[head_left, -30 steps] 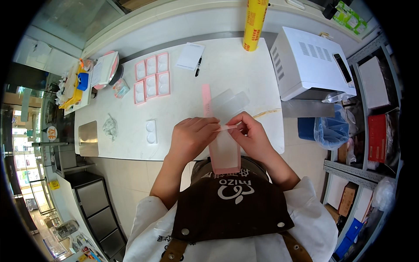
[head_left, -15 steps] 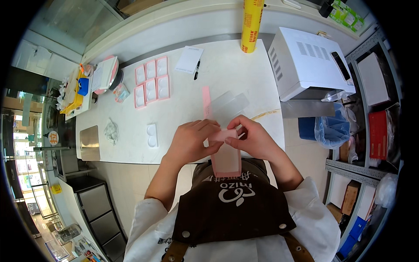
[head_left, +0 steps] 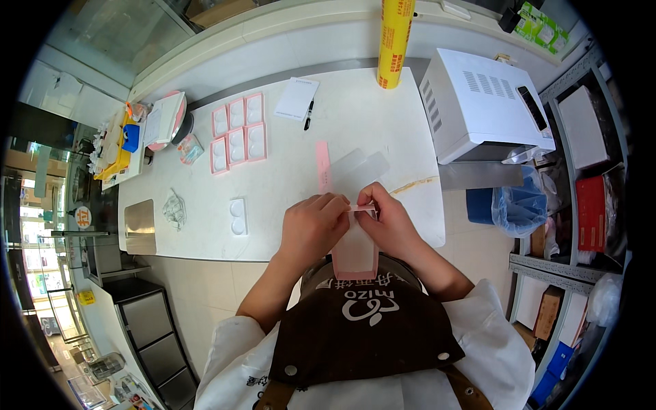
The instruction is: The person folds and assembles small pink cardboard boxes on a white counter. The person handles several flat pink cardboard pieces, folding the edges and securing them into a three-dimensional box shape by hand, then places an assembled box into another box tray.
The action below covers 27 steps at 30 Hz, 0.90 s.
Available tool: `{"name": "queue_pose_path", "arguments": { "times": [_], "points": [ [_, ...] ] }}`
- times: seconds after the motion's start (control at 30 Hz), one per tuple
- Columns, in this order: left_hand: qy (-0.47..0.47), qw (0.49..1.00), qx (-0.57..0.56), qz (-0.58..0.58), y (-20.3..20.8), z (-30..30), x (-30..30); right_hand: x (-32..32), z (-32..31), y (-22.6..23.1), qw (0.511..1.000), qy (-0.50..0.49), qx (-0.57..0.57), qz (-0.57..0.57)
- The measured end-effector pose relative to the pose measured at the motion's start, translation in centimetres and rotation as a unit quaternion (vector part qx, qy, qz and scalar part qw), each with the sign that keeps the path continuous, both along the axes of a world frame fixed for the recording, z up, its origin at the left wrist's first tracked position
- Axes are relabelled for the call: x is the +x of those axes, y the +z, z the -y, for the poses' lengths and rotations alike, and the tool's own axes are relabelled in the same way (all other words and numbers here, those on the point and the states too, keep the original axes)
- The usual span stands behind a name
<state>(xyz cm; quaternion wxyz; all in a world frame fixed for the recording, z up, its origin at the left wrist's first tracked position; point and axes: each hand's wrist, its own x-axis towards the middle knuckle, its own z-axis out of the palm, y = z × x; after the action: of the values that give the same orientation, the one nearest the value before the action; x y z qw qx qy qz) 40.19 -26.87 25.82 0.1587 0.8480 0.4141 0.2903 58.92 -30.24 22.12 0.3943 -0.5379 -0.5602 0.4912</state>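
Between my hands, over the table's front edge, is a long pink paper box (head_left: 355,254) with a pale inside. My left hand (head_left: 313,222) grips its far end from the left, fingers curled over the rim. On the other side my right hand (head_left: 388,222) pinches the far end's corner between thumb and fingers. The end wall there stands nearly edge-on, partly hidden by my fingers. Just beyond lie a pink paper strip (head_left: 323,166) and clear plastic sleeves (head_left: 359,169). Further left sits a white tray with two round hollows (head_left: 238,217).
Several pink boxes with white trays (head_left: 236,134) stand grouped at the back left. A notepad (head_left: 296,98) and black pen (head_left: 309,115) lie beside them. A yellow roll (head_left: 393,48) stands at the back, a white microwave (head_left: 478,102) at right. Crumpled plastic (head_left: 174,208) lies left.
The box's far end wall has been folded more upright, so less of its pink face shows. My left hand has shifted slightly right; my fingers have closed further on the end.
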Motion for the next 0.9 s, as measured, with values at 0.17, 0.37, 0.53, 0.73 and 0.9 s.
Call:
{"name": "queue_pose_path", "arguments": {
  "times": [0.17,0.37,0.53,0.73,0.9],
  "points": [
    [-0.012,0.995,0.103,0.000,-0.4,-0.2,0.2,-0.4,0.1,-1.9,0.997,-0.005,-0.011,-0.082],
    [-0.015,0.993,0.114,-0.032,-1.0,-0.4,0.4,-0.7,0.0,-1.6,1.000,-0.006,-0.007,-0.020],
    [-0.068,0.981,0.115,-0.138,-0.5,-1.7,-0.1,-1.0,0.0,0.5,0.995,0.020,-0.015,0.092],
    [-0.083,0.967,0.142,-0.197,-1.3,-3.0,-0.4,-1.3,-0.2,1.8,0.990,0.061,-0.030,0.125],
    [-0.081,0.962,0.120,-0.232,-1.7,-3.4,-0.1,-0.8,-0.1,2.1,0.989,0.061,-0.052,0.122]
  ]
}}
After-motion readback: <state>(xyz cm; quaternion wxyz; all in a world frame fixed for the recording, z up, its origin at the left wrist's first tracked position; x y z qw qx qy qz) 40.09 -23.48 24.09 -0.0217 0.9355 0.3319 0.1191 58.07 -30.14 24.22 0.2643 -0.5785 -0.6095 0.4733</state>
